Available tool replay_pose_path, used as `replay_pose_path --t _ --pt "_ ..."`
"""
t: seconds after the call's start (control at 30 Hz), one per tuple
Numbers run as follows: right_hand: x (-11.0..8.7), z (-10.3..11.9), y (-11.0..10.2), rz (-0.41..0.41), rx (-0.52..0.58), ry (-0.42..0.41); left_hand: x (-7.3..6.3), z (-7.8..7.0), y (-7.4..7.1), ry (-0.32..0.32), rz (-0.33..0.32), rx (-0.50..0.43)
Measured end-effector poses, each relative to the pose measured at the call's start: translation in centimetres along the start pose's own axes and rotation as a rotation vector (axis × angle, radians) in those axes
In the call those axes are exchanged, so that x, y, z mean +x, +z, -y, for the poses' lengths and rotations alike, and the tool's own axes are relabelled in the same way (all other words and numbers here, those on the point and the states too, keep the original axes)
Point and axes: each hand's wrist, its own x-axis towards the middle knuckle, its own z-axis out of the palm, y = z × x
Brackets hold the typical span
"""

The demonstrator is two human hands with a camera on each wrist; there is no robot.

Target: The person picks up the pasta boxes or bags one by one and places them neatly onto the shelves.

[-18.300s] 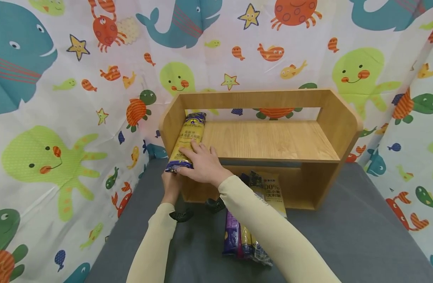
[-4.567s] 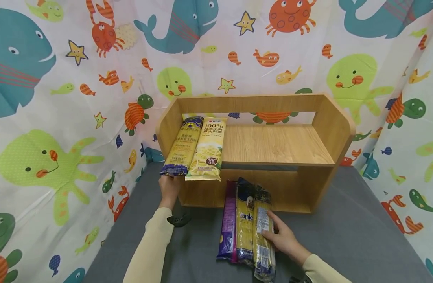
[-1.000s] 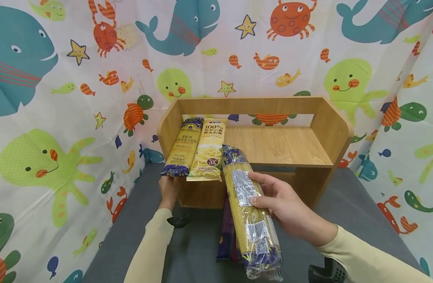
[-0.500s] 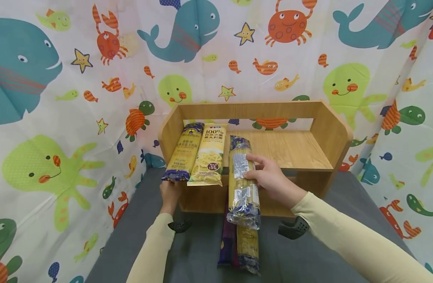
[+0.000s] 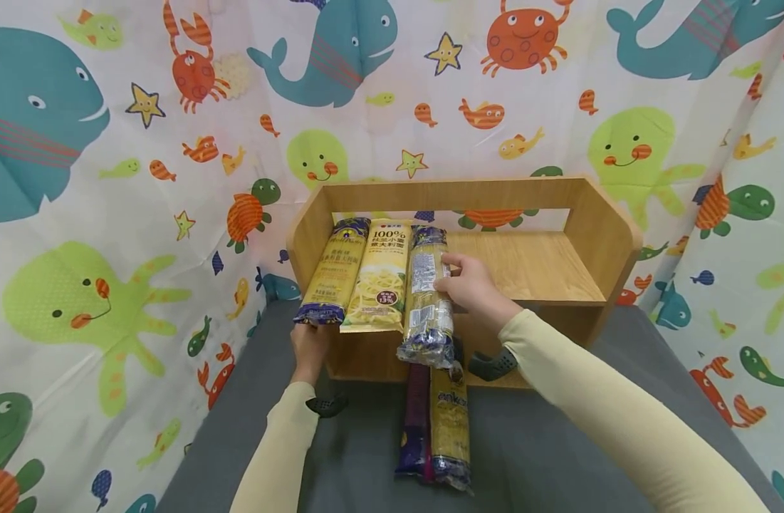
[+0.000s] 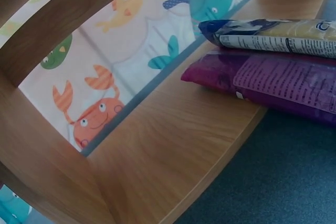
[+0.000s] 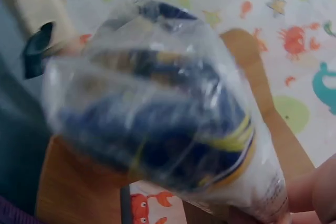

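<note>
My right hand grips a clear-wrapped spaghetti pack by its right side, label and barcode facing up. The pack's crinkled blue end fills much of the right wrist view. It lies over the wooden shelf's upper board, its near end jutting past the front edge. To its left lie a cream pasta pack and a gold-and-blue pasta pack. My left hand is at the shelf's lower left front, below the gold pack's near end; its fingers are hidden.
Below, a purple pack and a yellow pasta pack lie side by side on the grey table, far ends on the lower shelf board. A sea-animal curtain hangs behind.
The right hand picked up the spaghetti pack from the table, lifted it and carried it forward and left, beside the cream pack placed earlier. The left hand stays at the shelf's left.
</note>
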Motion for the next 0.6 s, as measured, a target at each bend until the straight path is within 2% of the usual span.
replay_pose_path --t 0.1,0.2,0.43,0.6 --pt "0.9 0.2 0.2 -0.002 0.066 0.044 -0.1 0.0 -0.2 -0.033 0.025 -0.003" --pt "1.7 0.1 0.3 -0.007 0.101 0.061 -0.2 0.0 -0.1 -0.035 0.021 -0.005" --pt "2.8 0.0 0.4 -0.067 0.085 0.066 0.0 -0.1 0.0 -0.025 -0.004 0.002" --pt "3.1 0.2 0.4 -0.091 0.013 0.066 -0.1 -0.3 -0.1 -0.037 -0.002 0.002"
